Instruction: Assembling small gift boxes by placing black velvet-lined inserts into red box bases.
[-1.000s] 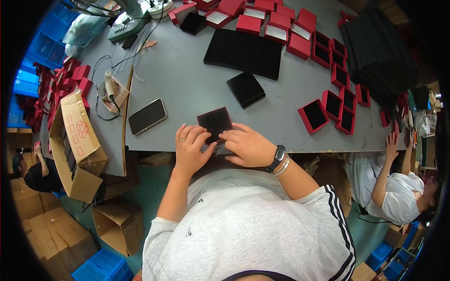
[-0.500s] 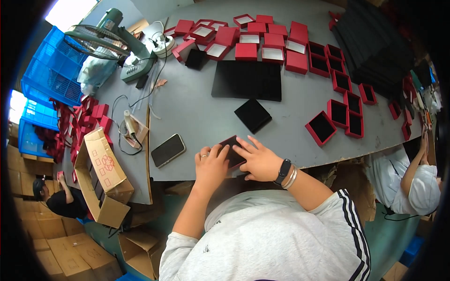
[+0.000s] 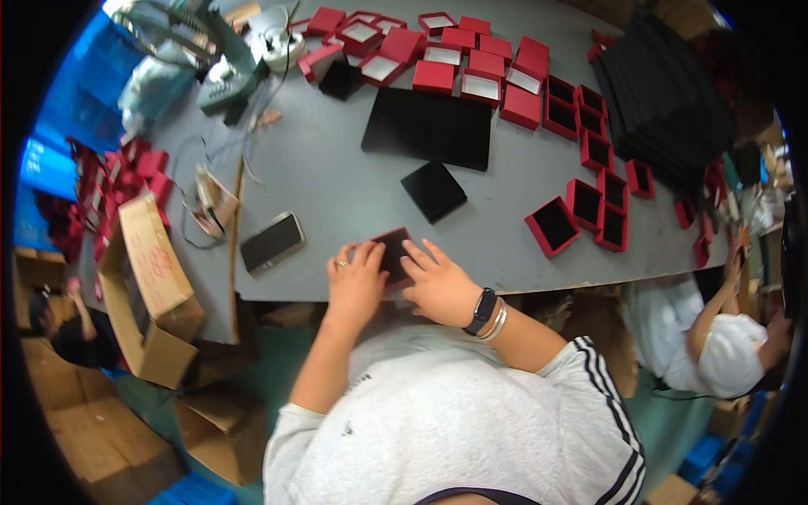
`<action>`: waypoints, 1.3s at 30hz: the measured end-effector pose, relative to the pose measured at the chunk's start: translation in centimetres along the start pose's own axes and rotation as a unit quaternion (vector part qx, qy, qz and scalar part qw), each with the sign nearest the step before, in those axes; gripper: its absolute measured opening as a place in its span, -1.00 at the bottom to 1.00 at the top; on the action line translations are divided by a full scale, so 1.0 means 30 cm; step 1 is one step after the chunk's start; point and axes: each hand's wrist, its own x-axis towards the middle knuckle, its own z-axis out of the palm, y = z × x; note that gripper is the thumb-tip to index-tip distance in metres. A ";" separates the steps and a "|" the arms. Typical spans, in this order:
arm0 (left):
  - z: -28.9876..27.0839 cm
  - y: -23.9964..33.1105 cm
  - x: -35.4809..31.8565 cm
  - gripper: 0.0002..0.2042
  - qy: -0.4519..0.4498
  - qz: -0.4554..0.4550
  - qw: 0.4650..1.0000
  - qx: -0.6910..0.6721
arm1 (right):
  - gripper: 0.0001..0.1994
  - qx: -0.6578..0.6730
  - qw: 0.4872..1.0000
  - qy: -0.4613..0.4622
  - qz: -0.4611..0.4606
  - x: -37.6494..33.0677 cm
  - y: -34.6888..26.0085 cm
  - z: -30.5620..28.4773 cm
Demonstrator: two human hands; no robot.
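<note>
A small red box (image 3: 393, 259) with a black inner pad is at the table's near edge, between my two hands. My left hand (image 3: 357, 276) grips its left side, with bent fingertips over the rim. From the right, my right hand (image 3: 444, 283) holds it too, its fingers reaching over the black pad and its thumb near the close edge. The hands partly cover the box. Just beyond lies a stack of square black pads (image 3: 433, 192). A larger black sheet (image 3: 427, 128) lies farther back. Left of the hands rests a phone (image 3: 273, 243).
Red boxes with black pads (image 3: 553, 225) stand to the right, beside a tall stack of black sheets (image 3: 661, 97). Red lids and boxes (image 3: 433, 76) crowd the back. On the left are a fan (image 3: 227, 80), a corded tool (image 3: 208, 195) and a cardboard box (image 3: 156, 278). Other people sit on both sides.
The whole view has shifted, so the table appears farther left and up. My right fingers have drawn back a little, showing more of the box's far red rim. Both hands stay on the box.
</note>
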 end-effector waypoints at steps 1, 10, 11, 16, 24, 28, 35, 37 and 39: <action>-0.007 0.003 -0.013 -0.49 0.016 -0.015 0.999 -0.027 | -0.74 0.027 0.999 -0.009 -0.015 -0.007 -0.018 -0.030; 0.143 -0.015 -0.077 -0.50 0.182 -0.053 0.934 -0.302 | -0.71 0.075 0.997 0.003 -0.034 -0.013 -0.006 -0.006; 0.144 -0.007 -0.085 -0.50 0.177 -0.051 0.935 -0.303 | -0.71 0.085 0.995 0.026 -0.050 -0.015 -0.002 -0.014; 0.134 -0.013 -0.059 -0.12 0.119 -0.101 0.930 -0.334 | -0.73 0.110 0.993 0.018 -0.036 -0.011 0.035 0.058; 0.131 -0.042 -0.009 -0.37 0.083 -0.083 0.946 -0.303 | -0.74 0.150 0.982 0.114 -0.020 -0.094 0.081 0.094; 0.112 -0.003 0.026 -0.46 0.047 -0.107 0.942 -0.315 | -0.74 0.153 0.979 0.132 -0.023 -0.116 0.092 0.100; 0.029 -0.095 0.318 -0.61 0.153 -0.101 0.918 -0.352 | -0.71 0.159 0.956 0.240 0.060 -0.294 0.173 0.048; -0.001 -0.113 0.487 -0.59 0.185 -0.024 0.941 -0.281 | -0.72 0.143 0.936 0.268 0.177 -0.396 0.210 0.080; -0.018 -0.082 0.672 -0.55 0.210 0.036 0.955 -0.207 | -0.75 0.128 0.887 0.337 0.289 -0.460 0.235 0.114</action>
